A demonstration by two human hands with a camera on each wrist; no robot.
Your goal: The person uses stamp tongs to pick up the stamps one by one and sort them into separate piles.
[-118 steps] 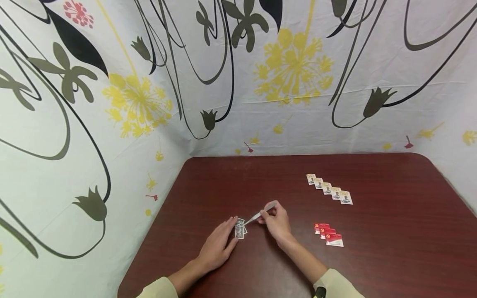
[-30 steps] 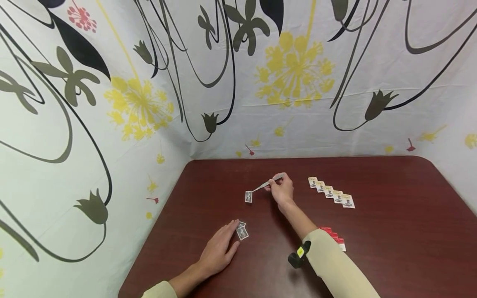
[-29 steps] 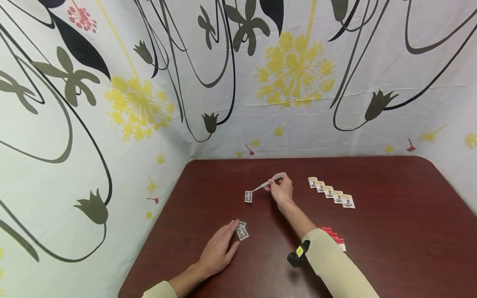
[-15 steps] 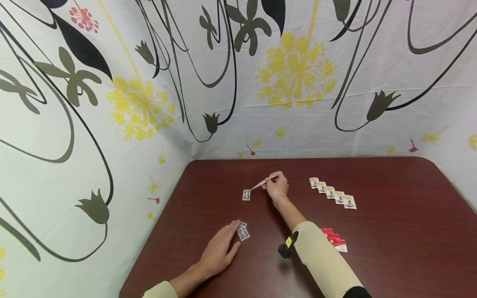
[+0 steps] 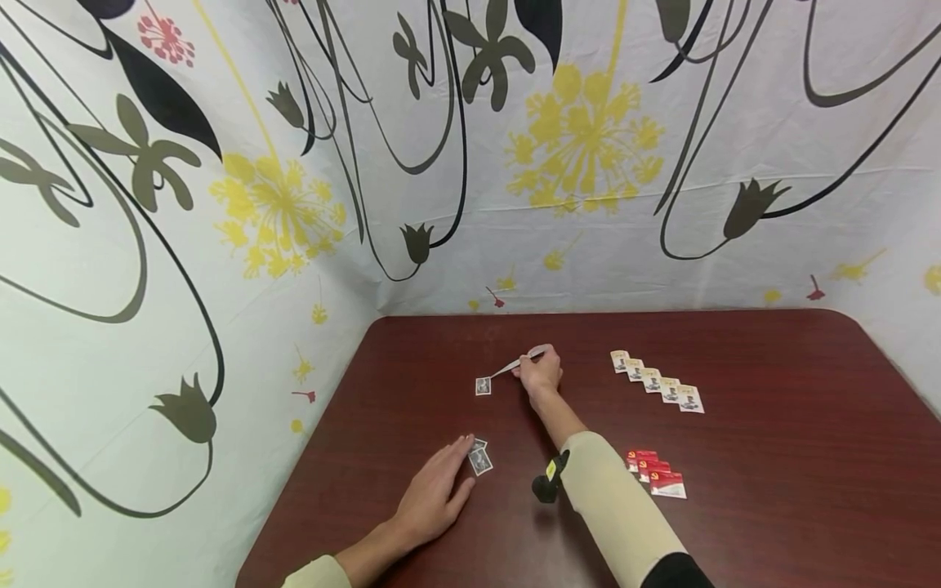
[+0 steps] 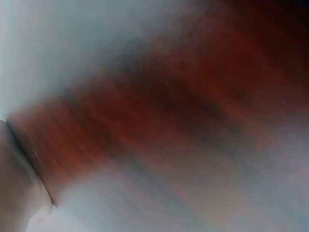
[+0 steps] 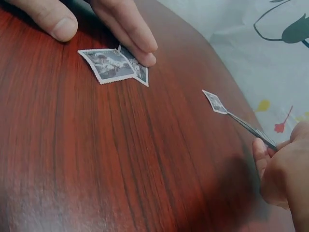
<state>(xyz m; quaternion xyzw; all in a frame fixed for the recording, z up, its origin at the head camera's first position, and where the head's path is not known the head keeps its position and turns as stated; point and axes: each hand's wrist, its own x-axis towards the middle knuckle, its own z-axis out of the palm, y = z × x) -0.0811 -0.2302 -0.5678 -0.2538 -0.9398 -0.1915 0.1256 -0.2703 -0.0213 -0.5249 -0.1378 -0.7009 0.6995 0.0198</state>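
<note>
Pinched in my right hand (image 5: 540,371) is a pair of tweezers (image 7: 251,128), its tips at the corner of a black-and-white postage stamp (image 5: 483,386) toward the far side of the table. Whether that stamp lies flat or is slightly raised I cannot tell. Two more grey stamps (image 7: 108,65) with perforated edges overlap nearer to me. My left hand (image 5: 434,494) lies on the table with fairly straight fingers, the fingertips touching the farther of these two stamps and partly covering it. The left wrist view is blurred, showing only part of the hand (image 6: 19,179) at its edge.
On the right of the dark red table (image 5: 772,457), several cream stamps (image 5: 651,380) lie in an overlapping diagonal row. Nearer me is a row of three red-and-white stamps (image 5: 667,485), beside my right sleeve. A patterned cloth (image 5: 470,180) hangs behind and left of the table.
My right hand has carried one stamp with the tweezers from the overlapping group to the far side, then shifted it slightly left and turned it. My left hand has stayed nearly still.
</note>
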